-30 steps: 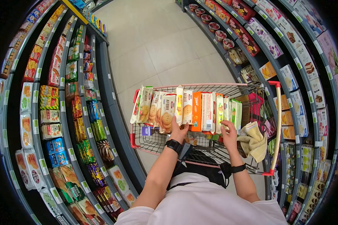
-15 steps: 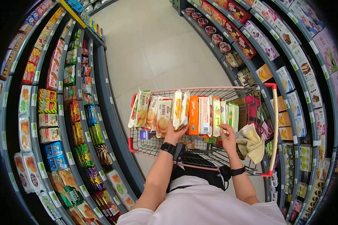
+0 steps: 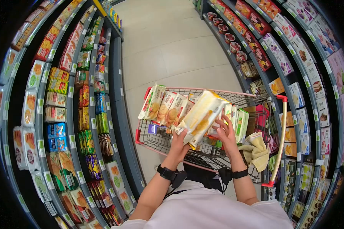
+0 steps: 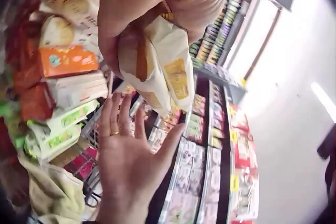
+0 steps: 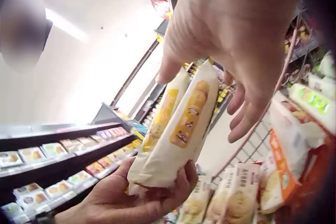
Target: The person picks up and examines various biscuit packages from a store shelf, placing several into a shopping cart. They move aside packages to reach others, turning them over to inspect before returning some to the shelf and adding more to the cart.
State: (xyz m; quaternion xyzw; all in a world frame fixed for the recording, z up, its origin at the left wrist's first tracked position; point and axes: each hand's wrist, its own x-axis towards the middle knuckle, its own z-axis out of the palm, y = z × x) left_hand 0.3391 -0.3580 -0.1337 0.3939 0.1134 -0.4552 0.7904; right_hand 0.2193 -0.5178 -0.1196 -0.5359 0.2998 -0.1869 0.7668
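Observation:
Two white-and-yellow packs (image 3: 204, 116) are lifted above the cart, side by side. My left hand (image 3: 178, 146) grips their lower end; in the right wrist view the left hand (image 5: 136, 198) has its fingers curled round the bottom of the packs (image 5: 181, 124). My right hand (image 3: 227, 137) is at their other side, fingers spread; the left wrist view shows the right hand (image 4: 128, 161) with its palm facing the packs (image 4: 157, 66) and a gap between. Beneath, the cart (image 3: 160, 143) holds a row of upright biscuit packs (image 3: 172, 108) and green-white packs (image 3: 241, 126).
A beige cloth (image 3: 256, 152) hangs near the cart's handle (image 3: 282, 141). A small purple box (image 3: 152, 129) lies in the cart's left end. Stocked shelves (image 3: 120, 110) line the left side, more shelves (image 3: 294, 95) the right, with tiled floor (image 3: 160, 45) between them.
My left hand has raised the two white-and-yellow packs out of the row and tilted them to the right. My right hand has moved up beside them, its fingers spreading.

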